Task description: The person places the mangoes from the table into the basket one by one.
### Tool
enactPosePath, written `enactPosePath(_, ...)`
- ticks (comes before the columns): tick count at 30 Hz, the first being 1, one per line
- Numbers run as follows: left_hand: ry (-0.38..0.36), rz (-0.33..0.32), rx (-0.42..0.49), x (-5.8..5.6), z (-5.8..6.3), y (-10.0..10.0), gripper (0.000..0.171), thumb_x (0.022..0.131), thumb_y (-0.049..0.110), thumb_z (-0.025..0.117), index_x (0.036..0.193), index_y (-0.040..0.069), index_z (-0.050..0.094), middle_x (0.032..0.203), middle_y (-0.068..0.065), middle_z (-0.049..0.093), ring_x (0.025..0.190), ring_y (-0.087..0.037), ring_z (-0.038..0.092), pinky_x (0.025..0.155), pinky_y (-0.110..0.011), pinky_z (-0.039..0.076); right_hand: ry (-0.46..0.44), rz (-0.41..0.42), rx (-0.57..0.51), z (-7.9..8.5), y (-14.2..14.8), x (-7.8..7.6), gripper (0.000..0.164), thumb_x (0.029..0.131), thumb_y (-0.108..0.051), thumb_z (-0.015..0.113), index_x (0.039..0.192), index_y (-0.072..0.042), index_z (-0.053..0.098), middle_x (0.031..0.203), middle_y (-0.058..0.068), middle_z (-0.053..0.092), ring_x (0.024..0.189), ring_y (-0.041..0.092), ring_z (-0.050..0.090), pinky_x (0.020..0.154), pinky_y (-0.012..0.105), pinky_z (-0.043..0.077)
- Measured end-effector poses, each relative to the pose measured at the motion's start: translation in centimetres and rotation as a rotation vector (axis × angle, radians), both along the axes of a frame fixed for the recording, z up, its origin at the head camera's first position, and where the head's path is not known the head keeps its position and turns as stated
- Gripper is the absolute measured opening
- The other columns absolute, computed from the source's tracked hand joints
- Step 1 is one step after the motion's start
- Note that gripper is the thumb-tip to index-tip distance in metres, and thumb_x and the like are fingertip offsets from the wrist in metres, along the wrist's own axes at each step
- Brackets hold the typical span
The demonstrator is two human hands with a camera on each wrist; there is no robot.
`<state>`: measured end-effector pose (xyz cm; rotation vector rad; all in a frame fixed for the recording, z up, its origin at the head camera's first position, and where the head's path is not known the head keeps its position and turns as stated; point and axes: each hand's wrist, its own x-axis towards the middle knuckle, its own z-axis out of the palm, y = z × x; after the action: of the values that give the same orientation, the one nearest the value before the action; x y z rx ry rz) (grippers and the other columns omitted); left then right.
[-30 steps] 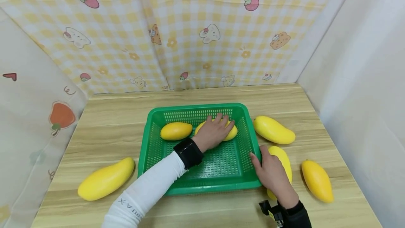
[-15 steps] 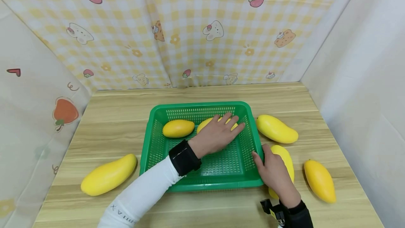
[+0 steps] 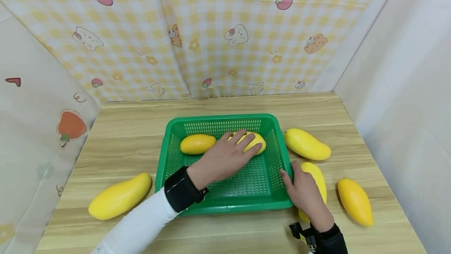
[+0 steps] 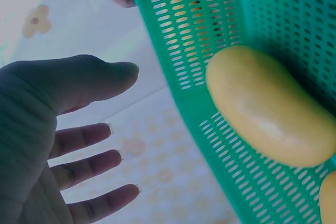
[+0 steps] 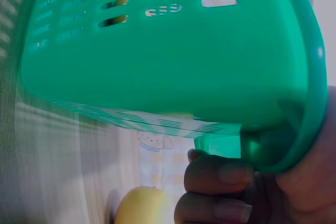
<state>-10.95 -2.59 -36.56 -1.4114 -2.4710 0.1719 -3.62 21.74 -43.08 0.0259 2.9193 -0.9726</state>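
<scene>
Right hand (image 3: 304,192) grips basket (image 3: 243,185) (left hand (image 3: 220,158) above mango (image 4: 268,106))

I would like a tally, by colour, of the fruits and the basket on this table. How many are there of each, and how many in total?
Green basket: 1
Yellow fruits: 4, one of them inside the basket
Orange-yellow fruits: 2, one of them inside the basket
Total: 7

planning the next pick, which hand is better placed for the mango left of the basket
Left, probably: the left hand holds nothing, its white sleeve near that mango; the right hand grips the basket's right rim.
</scene>
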Motion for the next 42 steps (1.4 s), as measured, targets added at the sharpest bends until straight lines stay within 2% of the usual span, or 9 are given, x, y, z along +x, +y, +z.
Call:
enactPosePath(6, -0.012, 0.01, 0.106, 1.3, 1.0, -2.9, 0.045, 0.093, 0.015, 0.061, 0.136, 0.015, 0.05, 0.132, -0.013, 0.051, 0.124, -0.034, 0.045, 0.091, -0.046, 0.046, 0.007, -0.002, -0.004, -0.1, 0.0, 0.0, 0.026, 0.1, -0.025, 0.051, 0.106, 0.0, 0.047, 0.065, 0.005, 0.045, 0.055, 0.016, 0.047, 0.049, 0.03, 0.041)
enactPosePath(11, -0.057, 0.025, 0.125, 1.5, 1.4, -5.3, 0.064, 0.082, 0.035, 0.074, 0.137, 0.015, 0.048, 0.128, -0.008, 0.052, 0.12, -0.027, 0.047, 0.091, -0.045, 0.044, -0.001, -0.002, -0.005, 0.1, 0.1, 0.1, 0.028, 0.101, -0.026, 0.05, 0.107, 0.001, 0.047, 0.066, 0.005, 0.046, 0.056, 0.016, 0.047, 0.05, 0.03, 0.041)
enactPosePath(20, -0.119, 0.059, 0.27, 2.3, 1.5, -10.1, 0.073, 0.076, 0.044, 0.079, 0.135, 0.01, 0.05, 0.125, -0.01, 0.055, 0.115, -0.029, 0.05, 0.091, -0.046, 0.044, -0.017, -0.011, -0.014, 0.1, 0.1, 0.1, 0.028, 0.101, -0.026, 0.05, 0.107, 0.0, 0.047, 0.067, 0.006, 0.047, 0.056, 0.016, 0.048, 0.05, 0.03, 0.042)
enactPosePath(23, -0.124, 0.086, 0.342, 3.1, 1.1, -12.2, 0.067, 0.086, 0.049, 0.067, 0.135, 0.006, 0.049, 0.124, -0.013, 0.055, 0.113, -0.032, 0.05, 0.089, -0.049, 0.045, -0.023, -0.006, -0.015, 0.0, 0.0, 0.1, 0.028, 0.101, -0.027, 0.05, 0.107, 0.0, 0.047, 0.066, 0.005, 0.047, 0.056, 0.016, 0.048, 0.05, 0.03, 0.042)
enactPosePath(27, -0.115, 0.153, 0.399, 4.1, 0.4, -14.3, 0.067, 0.097, 0.057, 0.035, 0.134, 0.003, 0.049, 0.123, -0.015, 0.055, 0.111, -0.034, 0.052, 0.086, -0.052, 0.046, -0.008, -0.007, -0.007, 0.2, 0.1, 0.1, 0.027, 0.1, -0.025, 0.051, 0.107, 0.001, 0.048, 0.066, 0.005, 0.047, 0.056, 0.016, 0.048, 0.049, 0.029, 0.042)
enactPosePath(32, -0.135, 0.27, 0.405, 4.7, 0.2, -16.0, 0.073, 0.096, 0.061, 0.028, 0.135, 0.004, 0.049, 0.123, -0.015, 0.056, 0.109, -0.034, 0.054, 0.084, -0.053, 0.048, -0.011, -0.018, -0.006, 0.4, 0.2, -0.1, 0.028, 0.1, -0.025, 0.051, 0.108, 0.002, 0.048, 0.068, 0.006, 0.049, 0.058, 0.017, 0.049, 0.051, 0.03, 0.043)
enactPosePath(35, -0.173, 0.335, 0.404, 5.1, 0.1, -17.2, 0.071, 0.093, 0.06, 0.045, 0.136, 0.004, 0.048, 0.123, -0.016, 0.055, 0.109, -0.035, 0.054, 0.084, -0.053, 0.048, -0.017, -0.015, -0.01, 0.3, 0.1, -0.2, 0.028, 0.1, -0.025, 0.051, 0.109, 0.002, 0.048, 0.069, 0.007, 0.049, 0.058, 0.017, 0.049, 0.051, 0.03, 0.043)
enactPosePath(39, -0.208, 0.42, 0.442, 5.6, -0.2, -18.9, 0.075, 0.077, 0.037, 0.079, 0.135, 0.002, 0.048, 0.121, -0.018, 0.056, 0.106, -0.036, 0.055, 0.081, -0.053, 0.049, -0.017, -0.013, -0.015, 0.2, 0.1, -0.2, 0.029, 0.1, -0.025, 0.051, 0.11, 0.002, 0.048, 0.07, 0.007, 0.05, 0.059, 0.017, 0.049, 0.052, 0.03, 0.043)
enactPosePath(42, -0.212, 0.484, 0.482, 6.0, -0.5, -20.0, 0.074, 0.074, 0.032, 0.081, 0.133, 0.002, 0.049, 0.12, -0.018, 0.056, 0.104, -0.037, 0.055, 0.076, -0.054, 0.05, -0.019, -0.015, -0.023, 0.2, 0.0, -0.2, 0.028, 0.1, -0.024, 0.052, 0.11, 0.002, 0.048, 0.07, 0.007, 0.051, 0.059, 0.018, 0.05, 0.053, 0.031, 0.043)
